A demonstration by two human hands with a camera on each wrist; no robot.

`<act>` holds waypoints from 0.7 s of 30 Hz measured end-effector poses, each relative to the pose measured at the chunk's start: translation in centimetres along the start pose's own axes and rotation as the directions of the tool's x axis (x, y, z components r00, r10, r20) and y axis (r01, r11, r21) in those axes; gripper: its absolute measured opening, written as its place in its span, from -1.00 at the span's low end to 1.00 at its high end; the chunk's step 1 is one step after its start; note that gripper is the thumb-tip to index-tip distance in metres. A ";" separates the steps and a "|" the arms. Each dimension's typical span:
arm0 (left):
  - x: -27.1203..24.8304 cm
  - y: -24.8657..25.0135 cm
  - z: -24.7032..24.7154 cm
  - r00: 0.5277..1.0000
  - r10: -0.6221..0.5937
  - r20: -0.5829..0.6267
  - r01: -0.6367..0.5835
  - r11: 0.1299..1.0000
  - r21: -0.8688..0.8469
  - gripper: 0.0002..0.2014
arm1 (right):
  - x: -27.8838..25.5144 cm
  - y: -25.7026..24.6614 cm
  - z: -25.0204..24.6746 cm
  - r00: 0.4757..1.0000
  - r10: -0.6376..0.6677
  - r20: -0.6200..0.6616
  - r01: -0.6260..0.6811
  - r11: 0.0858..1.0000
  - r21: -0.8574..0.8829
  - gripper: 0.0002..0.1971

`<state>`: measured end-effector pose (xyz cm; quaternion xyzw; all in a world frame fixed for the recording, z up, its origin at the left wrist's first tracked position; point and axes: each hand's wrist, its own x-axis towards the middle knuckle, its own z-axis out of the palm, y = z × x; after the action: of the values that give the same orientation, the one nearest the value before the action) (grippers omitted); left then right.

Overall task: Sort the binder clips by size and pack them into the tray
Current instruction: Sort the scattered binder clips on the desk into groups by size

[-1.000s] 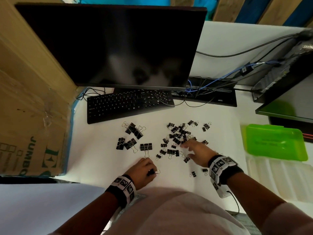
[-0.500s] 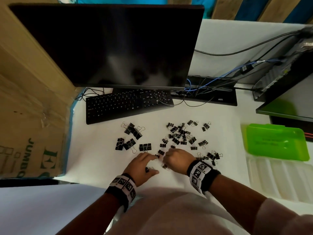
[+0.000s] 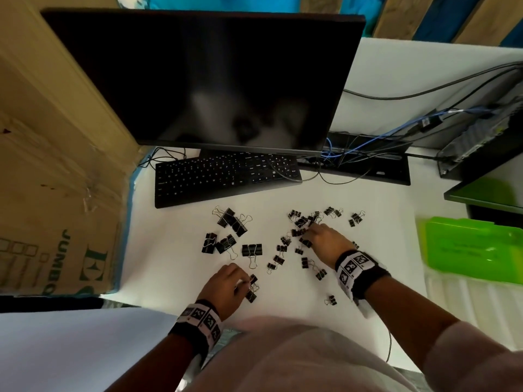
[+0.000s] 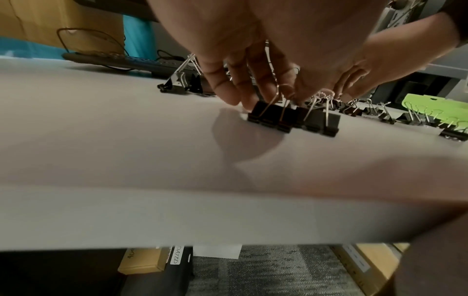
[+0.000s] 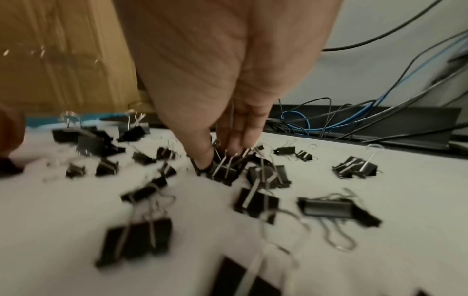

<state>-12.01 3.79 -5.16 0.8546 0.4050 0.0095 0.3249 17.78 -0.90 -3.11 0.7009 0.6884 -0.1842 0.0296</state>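
Black binder clips lie scattered on the white table (image 3: 169,278). Several large clips (image 3: 230,219) are grouped at the left, and a pile of small clips (image 3: 301,222) lies in the middle. My left hand (image 3: 246,285) is near the front edge and pinches the wire handles of small clips (image 4: 269,117) that stand side by side on the table. My right hand (image 3: 310,230) reaches into the small pile. Its thumb and fingers (image 5: 202,158) pinch a small clip (image 5: 224,171). A green tray (image 3: 475,247) sits at the right.
A black keyboard (image 3: 226,176) and a dark monitor (image 3: 198,80) stand behind the clips. A cardboard box (image 3: 56,193) walls the left side. Cables (image 3: 353,154) run at the back right. A pale ribbed tray (image 3: 467,304) lies in front of the green one.
My right hand has moved from beside the left hand up and to the right, into the small-clip pile. The left hand stays near the front edge with small clips at its fingertips.
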 end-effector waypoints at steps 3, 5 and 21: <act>-0.2 -0.4 -0.2 0.999 0.042 -0.019 -0.042 0.999 0.018 -0.70 | -0.3 0.3 0.1 0.997 -0.069 0.018 0.070 0.996 -0.049 -0.62; 0.1 0.1 -0.6 0.996 0.077 -0.035 -0.077 0.997 0.010 -0.65 | -0.6 0.3 0.0 0.997 -0.071 -0.044 0.067 0.995 -0.073 -0.77; 10.0 9.5 -0.2 0.999 0.036 0.037 -0.027 0.978 -0.207 -0.88 | 0.1 1.0 -3.4 0.999 0.032 -0.022 -0.011 0.765 0.644 -0.76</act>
<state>1.17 6.50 -2.10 0.8226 0.3817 0.0394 0.4196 19.48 0.16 -0.18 0.6793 0.5758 -0.3976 -0.2212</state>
